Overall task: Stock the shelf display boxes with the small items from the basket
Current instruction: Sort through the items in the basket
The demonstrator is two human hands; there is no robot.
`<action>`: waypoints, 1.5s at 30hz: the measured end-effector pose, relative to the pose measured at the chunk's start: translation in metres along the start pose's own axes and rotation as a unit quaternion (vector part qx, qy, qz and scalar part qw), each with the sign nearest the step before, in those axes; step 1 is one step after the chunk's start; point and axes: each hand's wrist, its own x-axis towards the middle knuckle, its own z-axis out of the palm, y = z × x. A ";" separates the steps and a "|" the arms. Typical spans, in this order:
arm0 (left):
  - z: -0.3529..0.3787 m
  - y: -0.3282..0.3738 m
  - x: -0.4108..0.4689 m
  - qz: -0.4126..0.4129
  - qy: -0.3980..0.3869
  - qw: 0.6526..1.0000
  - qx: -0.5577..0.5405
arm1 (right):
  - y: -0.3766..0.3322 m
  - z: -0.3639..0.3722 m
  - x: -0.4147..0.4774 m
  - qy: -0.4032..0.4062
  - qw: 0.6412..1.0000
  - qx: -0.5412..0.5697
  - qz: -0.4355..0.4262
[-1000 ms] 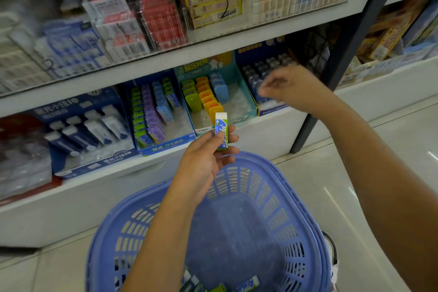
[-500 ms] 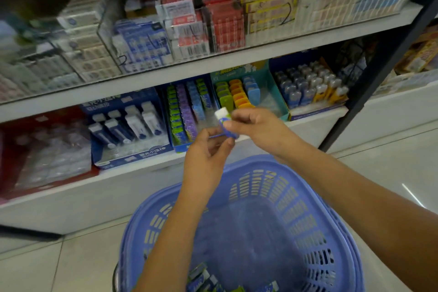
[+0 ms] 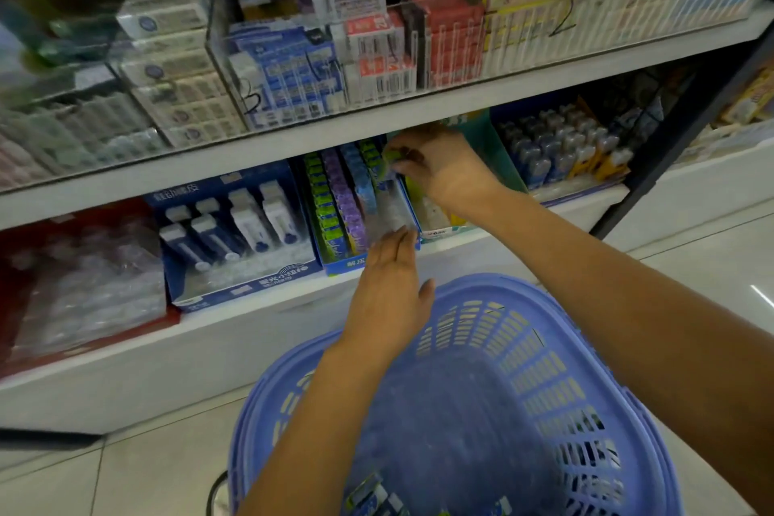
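Observation:
A blue display box [image 3: 335,264] on the lower shelf holds rows of small green, purple and blue erasers. My right hand [image 3: 435,168] reaches under the upper shelf and pinches a small green-and-blue eraser [image 3: 391,157] at the back of the box's right row. My left hand [image 3: 389,289] hovers with straight fingers at the box's front right corner, holding nothing. Below, a purple plastic basket [image 3: 544,348] holds a few small packaged items [image 3: 372,494] at its near edge.
A teal display box [image 3: 444,228] sits right of the blue one, partly hidden by my right arm. A blue box of white correction tapes [image 3: 234,230] stands to the left. The upper shelf edge [image 3: 293,134] overhangs the boxes closely. A black upright [image 3: 687,130] stands right.
The eraser passed from my left hand to my right hand. My right hand carried it up into the blue box's right row. My left hand opened and dropped to the box's front.

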 end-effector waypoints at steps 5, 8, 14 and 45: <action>-0.001 -0.007 -0.001 0.011 0.000 0.999 -0.030 | 0.001 0.012 0.012 -0.063 0.989 -0.129 -0.032; -0.001 -0.008 -0.001 0.017 0.002 0.999 -0.031 | -0.003 0.012 0.016 -0.070 0.986 -0.140 -0.055; -0.002 -0.008 0.000 0.013 -0.003 0.999 -0.040 | -0.003 0.009 0.019 -0.109 0.977 -0.169 -0.063; 0.131 -0.084 -0.126 -0.171 -0.482 0.856 0.080 | 0.018 0.137 -0.203 -0.584 0.800 -0.116 0.077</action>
